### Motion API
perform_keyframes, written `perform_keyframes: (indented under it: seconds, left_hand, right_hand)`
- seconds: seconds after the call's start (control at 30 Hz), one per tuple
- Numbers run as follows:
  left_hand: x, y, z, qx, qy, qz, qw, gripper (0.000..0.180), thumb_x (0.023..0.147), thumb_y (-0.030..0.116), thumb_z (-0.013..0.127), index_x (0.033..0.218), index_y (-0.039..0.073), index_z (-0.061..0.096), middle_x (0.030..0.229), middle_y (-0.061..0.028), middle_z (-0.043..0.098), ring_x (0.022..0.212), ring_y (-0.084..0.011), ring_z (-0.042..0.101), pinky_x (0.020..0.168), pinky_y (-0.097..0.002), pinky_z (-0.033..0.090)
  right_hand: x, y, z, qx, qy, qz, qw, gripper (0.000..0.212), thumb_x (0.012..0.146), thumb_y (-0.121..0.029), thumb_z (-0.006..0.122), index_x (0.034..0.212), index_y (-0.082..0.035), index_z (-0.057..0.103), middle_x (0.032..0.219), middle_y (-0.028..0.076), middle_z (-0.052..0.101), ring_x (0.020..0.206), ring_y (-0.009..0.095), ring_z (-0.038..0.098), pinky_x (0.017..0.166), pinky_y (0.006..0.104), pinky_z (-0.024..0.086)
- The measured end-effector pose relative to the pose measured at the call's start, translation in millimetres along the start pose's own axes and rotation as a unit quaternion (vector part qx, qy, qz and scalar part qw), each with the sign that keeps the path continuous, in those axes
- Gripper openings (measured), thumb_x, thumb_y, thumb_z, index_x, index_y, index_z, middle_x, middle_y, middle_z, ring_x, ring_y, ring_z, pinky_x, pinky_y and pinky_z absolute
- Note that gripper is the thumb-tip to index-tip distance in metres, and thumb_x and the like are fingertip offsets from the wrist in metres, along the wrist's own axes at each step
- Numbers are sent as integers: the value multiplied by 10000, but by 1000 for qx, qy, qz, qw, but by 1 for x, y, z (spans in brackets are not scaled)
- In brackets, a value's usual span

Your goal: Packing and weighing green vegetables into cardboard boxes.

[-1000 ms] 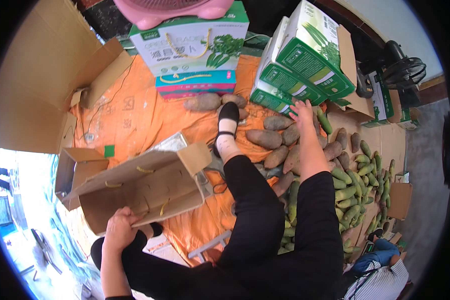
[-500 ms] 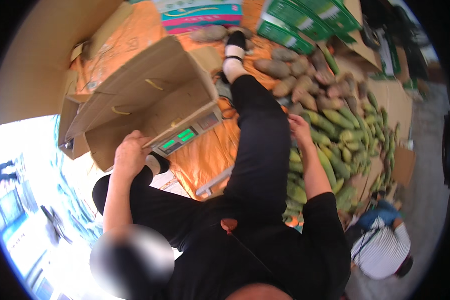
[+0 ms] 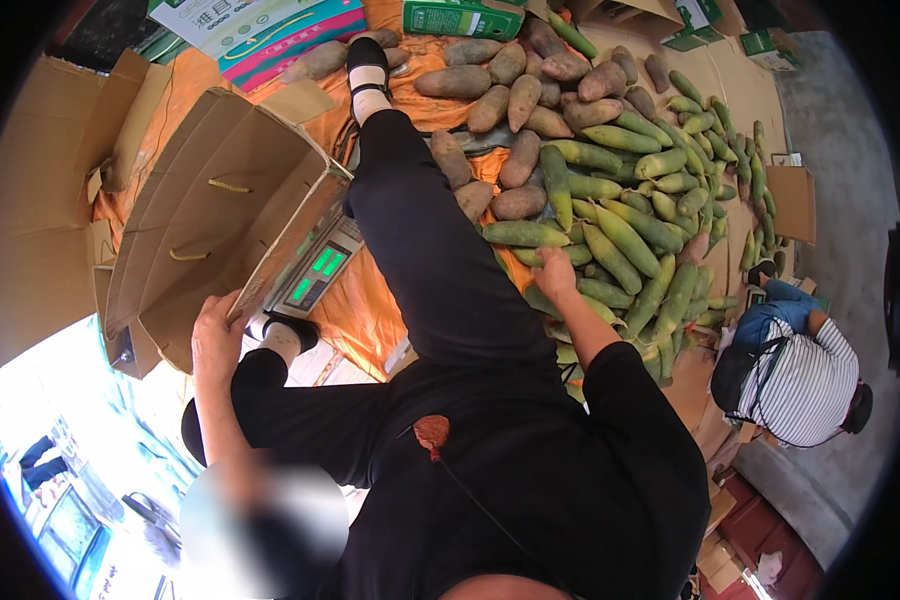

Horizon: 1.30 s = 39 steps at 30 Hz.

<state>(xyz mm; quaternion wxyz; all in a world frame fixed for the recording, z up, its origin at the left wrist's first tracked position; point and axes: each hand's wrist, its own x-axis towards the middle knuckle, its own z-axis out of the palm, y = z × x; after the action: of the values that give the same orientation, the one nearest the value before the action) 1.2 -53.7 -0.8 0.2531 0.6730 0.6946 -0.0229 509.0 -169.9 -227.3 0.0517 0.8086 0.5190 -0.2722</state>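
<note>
A cardboard box (image 3: 213, 190) with yellow cord handles stands open at the left, beside a scale (image 3: 322, 270) with a lit green display. My left hand (image 3: 215, 335) is closed on the box's near edge. At the right lies a heap of long green radishes (image 3: 625, 240). My right hand (image 3: 556, 275) is at the heap's near left side, fingers curled on the end of a green radish (image 3: 580, 255); the fingertips are partly hidden. My bent legs are between the box and the heap.
Brown oblong roots (image 3: 523, 100) lie beyond the radishes on an orange sheet (image 3: 368, 325). A teal and pink carton (image 3: 285, 45) and a green carton (image 3: 462, 17) stand at the far side. Another person in a striped top (image 3: 795, 375) bends over at the right.
My view has swung to the right, showing more of the heap. My right hand has moved from beside my thigh onto the radishes. My left hand stays on the box edge.
</note>
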Motion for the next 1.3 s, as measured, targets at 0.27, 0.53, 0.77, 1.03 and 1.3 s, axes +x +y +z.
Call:
perform_keyframes:
  seconds: [0.27,0.53,0.77,1.03,1.3]
  left_hand:
    - [2,-13,5,-6,7,10,1000,262,794,48,625,1048,75,680,933,-158,603,896,-355,601,788,-414,472]
    - [0,-13,7,15,18,-4,1000,238,799,86,622,1024,99,700,936,-134,629,906,-343,617,800,-424,488]
    - [-1,-14,6,10,2,-15,1000,238,811,98,608,1030,107,700,928,-134,634,915,-337,616,813,-429,488]
    - [3,-17,10,-8,21,19,1000,236,803,108,620,1026,87,692,878,-162,617,886,-355,603,788,-430,470]
    - [4,-23,17,14,16,31,999,185,810,126,626,982,98,688,899,-156,628,921,-348,611,817,-449,489]
  right_hand:
    - [41,-23,-17,-109,12,-18,994,499,782,-81,658,1250,-146,496,1270,57,505,1212,262,468,954,446,442]
    - [53,-40,-16,-273,-50,0,961,401,824,-142,639,1201,-176,507,1208,45,511,1209,258,471,962,487,423]
    - [42,-59,-42,-246,-105,4,963,484,763,-206,730,1193,-173,508,1222,43,506,1197,263,478,941,486,443]
    - [67,-95,-137,-19,147,-131,980,604,635,-166,793,1179,-101,539,1172,115,555,1097,345,514,892,448,448]
    - [6,-290,-268,135,211,-420,872,519,652,-170,768,1135,-95,593,1103,85,597,1067,316,545,908,406,451]
